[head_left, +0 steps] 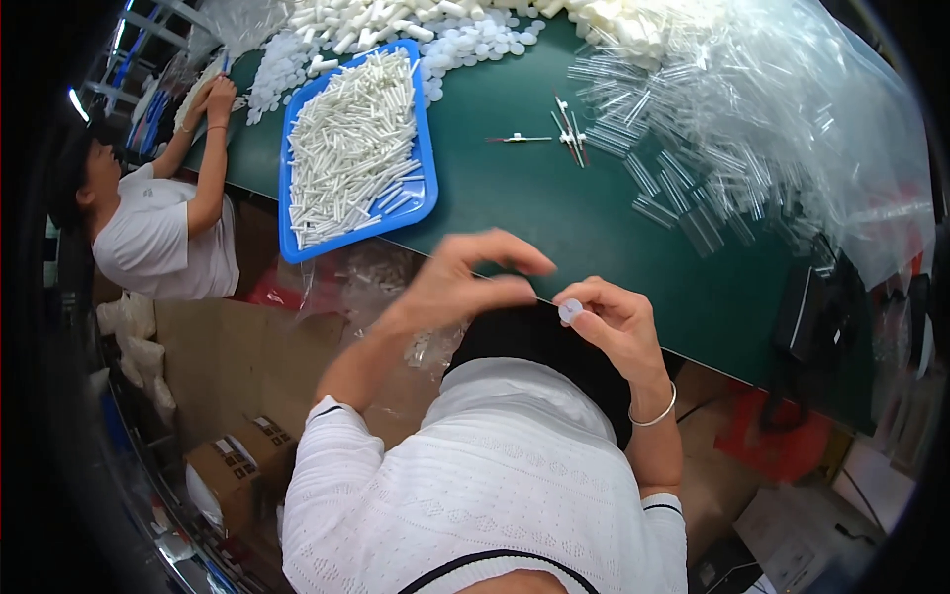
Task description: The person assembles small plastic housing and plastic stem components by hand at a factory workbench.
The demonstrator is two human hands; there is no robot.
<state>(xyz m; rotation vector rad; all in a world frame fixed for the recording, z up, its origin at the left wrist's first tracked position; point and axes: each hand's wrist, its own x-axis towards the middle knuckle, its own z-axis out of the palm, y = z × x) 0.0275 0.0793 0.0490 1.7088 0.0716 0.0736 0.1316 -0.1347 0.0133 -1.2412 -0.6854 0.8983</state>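
Observation:
Over the near edge of the green table, my right hand [621,322] pinches a small round translucent white cap [571,311] between thumb and fingers. My left hand [467,275] is just to its left, slightly smeared by motion. Its thumb and forefinger curve apart with a gap between them, and nothing clear shows in that gap. A thin line runs between the left thumb tip and the cap; I cannot make out what it is. Farther off on the table lie several thin pieces [571,134] with white middles and red and dark ends.
A blue tray [429,193] of short white sticks stands to the left. Translucent discs [500,42] and white cylinders [396,25] lie behind it. Clear tubes [693,129] spill from a plastic bag [871,109] at the right, near a black box [807,312]. Another person [163,223] works at far left.

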